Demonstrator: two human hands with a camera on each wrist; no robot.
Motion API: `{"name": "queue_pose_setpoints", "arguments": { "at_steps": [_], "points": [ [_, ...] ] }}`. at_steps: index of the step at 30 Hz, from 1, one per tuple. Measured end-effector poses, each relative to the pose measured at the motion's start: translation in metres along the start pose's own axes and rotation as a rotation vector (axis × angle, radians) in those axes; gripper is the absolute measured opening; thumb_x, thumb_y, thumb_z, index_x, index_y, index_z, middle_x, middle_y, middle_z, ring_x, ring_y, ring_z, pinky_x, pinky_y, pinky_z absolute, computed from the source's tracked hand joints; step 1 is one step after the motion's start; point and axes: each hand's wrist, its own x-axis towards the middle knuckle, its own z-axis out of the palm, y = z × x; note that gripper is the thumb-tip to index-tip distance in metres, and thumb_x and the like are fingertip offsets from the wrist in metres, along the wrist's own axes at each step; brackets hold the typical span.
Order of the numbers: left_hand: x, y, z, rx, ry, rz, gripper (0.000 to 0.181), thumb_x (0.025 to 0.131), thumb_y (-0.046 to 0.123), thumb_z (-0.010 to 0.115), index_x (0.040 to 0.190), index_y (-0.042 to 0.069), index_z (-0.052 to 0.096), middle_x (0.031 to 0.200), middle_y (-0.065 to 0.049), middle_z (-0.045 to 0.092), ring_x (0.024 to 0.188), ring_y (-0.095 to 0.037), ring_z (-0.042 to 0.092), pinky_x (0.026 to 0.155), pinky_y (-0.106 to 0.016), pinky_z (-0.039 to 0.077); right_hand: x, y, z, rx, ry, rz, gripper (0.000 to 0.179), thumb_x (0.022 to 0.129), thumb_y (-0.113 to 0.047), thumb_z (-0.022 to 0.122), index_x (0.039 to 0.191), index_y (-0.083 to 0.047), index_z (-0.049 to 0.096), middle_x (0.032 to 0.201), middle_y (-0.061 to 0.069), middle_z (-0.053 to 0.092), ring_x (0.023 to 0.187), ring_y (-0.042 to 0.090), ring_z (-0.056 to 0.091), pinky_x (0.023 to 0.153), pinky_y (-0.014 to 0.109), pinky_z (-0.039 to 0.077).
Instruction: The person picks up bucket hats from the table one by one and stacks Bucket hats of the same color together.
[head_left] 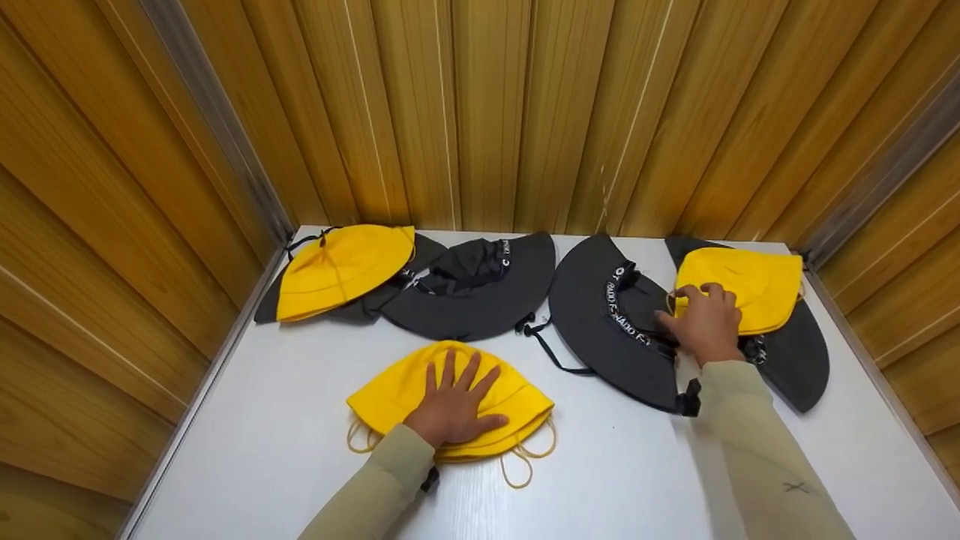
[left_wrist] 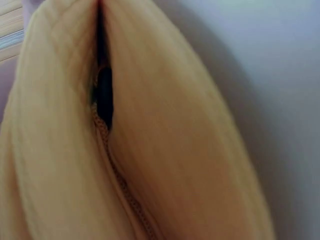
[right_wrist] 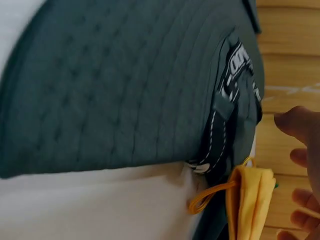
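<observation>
My left hand (head_left: 455,405) rests with fingers spread on a folded yellow bucket hat (head_left: 382,394), whose cord loops stick out at both lower sides. At the right, my right hand (head_left: 705,324) is over the left edge of another yellow hat (head_left: 772,285), fingers slightly bent. In the right wrist view that hand (right_wrist: 306,150) appears apart from the yellow hat (right_wrist: 252,200), with nothing gripped. Beneath this hat lies a dark wide-brimmed hat (head_left: 806,360). A second dark hat (head_left: 600,337) with a lettered band lies just left of my right hand. Sleeve cloth fills the left wrist view.
At the back left, a yellow hat (head_left: 345,262) lies on a dark hat (head_left: 266,304), beside another dark brimmed hat (head_left: 517,292). A black strap (head_left: 555,356) trails across the white table (head_left: 600,472). Wood-patterned panels (head_left: 487,112) stand behind and at both sides.
</observation>
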Motion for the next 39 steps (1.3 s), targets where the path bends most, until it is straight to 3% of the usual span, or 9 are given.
{"name": "queue_pose_setpoints", "arguments": {
  "at_steps": [4, 8, 14, 22, 27, 33, 39],
  "points": [
    [-0.001, 0.001, 0.0, -0.004, 0.021, 0.009, 0.072, 0.102, 0.068, 0.037, 0.164, 0.034, 0.023, 0.174, -0.007, 0.01, 0.158, -0.048, -0.002, 0.122, -0.073, 0.003, 0.004, 0.007, 0.001, -0.039, -0.123, 0.148, 0.093, 0.089, -0.059, 0.07, 0.145, 0.008, 0.038, 0.137, 0.048, 0.034, 0.123, 0.067, 0.031, 0.103, 0.077, 0.03],
    [0.0, 0.003, -0.002, -0.003, 0.017, -0.006, 0.07, 0.102, 0.066, 0.038, 0.163, 0.035, 0.025, 0.174, -0.006, 0.011, 0.158, -0.047, 0.0, 0.122, -0.073, 0.004, 0.004, 0.011, 0.0, -0.022, -0.206, 0.236, 0.097, 0.09, -0.06, 0.067, 0.144, 0.012, 0.03, 0.134, 0.051, 0.035, 0.12, 0.069, 0.036, 0.103, 0.076, 0.033],
    [0.007, 0.011, -0.006, 0.012, 0.005, -0.04, 0.07, 0.1, 0.066, 0.047, 0.161, 0.037, 0.03, 0.172, -0.009, 0.019, 0.157, -0.049, 0.008, 0.12, -0.075, 0.013, 0.0, 0.02, -0.004, 0.022, -0.202, 0.223, 0.084, 0.094, -0.051, 0.065, 0.14, 0.012, 0.033, 0.117, 0.042, 0.053, 0.105, 0.058, 0.052, 0.096, 0.069, 0.044],
    [0.0, 0.02, -0.015, 0.035, 0.082, -0.097, 0.071, 0.092, 0.062, 0.064, 0.155, 0.035, 0.045, 0.161, -0.013, 0.039, 0.147, -0.05, 0.031, 0.113, -0.074, 0.032, 0.0, 0.021, -0.001, 0.097, -0.23, 0.201, 0.084, 0.097, -0.047, 0.06, 0.148, 0.012, 0.027, 0.11, 0.035, 0.059, 0.092, 0.044, 0.06, 0.088, 0.056, 0.054],
    [-0.01, 0.023, -0.029, 0.016, 0.024, -0.125, 0.075, 0.086, 0.054, 0.077, 0.153, 0.035, 0.048, 0.163, -0.014, 0.037, 0.149, -0.054, 0.028, 0.109, -0.079, 0.033, 0.001, 0.02, -0.002, 0.152, -0.274, 0.25, 0.084, 0.101, -0.046, 0.055, 0.153, 0.01, 0.021, 0.112, 0.031, 0.057, 0.095, 0.042, 0.059, 0.079, 0.045, 0.054],
    [-0.014, 0.02, -0.032, 0.024, 0.017, -0.094, 0.073, 0.082, 0.052, 0.082, 0.148, 0.034, 0.056, 0.158, -0.014, 0.046, 0.146, -0.052, 0.038, 0.102, -0.076, 0.043, 0.003, 0.021, -0.001, 0.145, -0.256, 0.28, 0.075, 0.103, -0.035, 0.048, 0.155, 0.01, 0.019, 0.132, 0.04, 0.049, 0.108, 0.048, 0.054, 0.1, 0.06, 0.049],
    [-0.012, 0.015, -0.031, -0.012, 0.015, -0.065, 0.069, 0.085, 0.049, 0.079, 0.148, 0.035, 0.055, 0.157, -0.013, 0.049, 0.143, -0.051, 0.043, 0.107, -0.066, 0.046, 0.002, 0.029, -0.005, 0.189, -0.213, 0.289, 0.063, 0.105, -0.024, 0.037, 0.156, 0.01, 0.022, 0.146, 0.04, 0.042, 0.124, 0.051, 0.046, 0.114, 0.066, 0.036]
  ]
}}
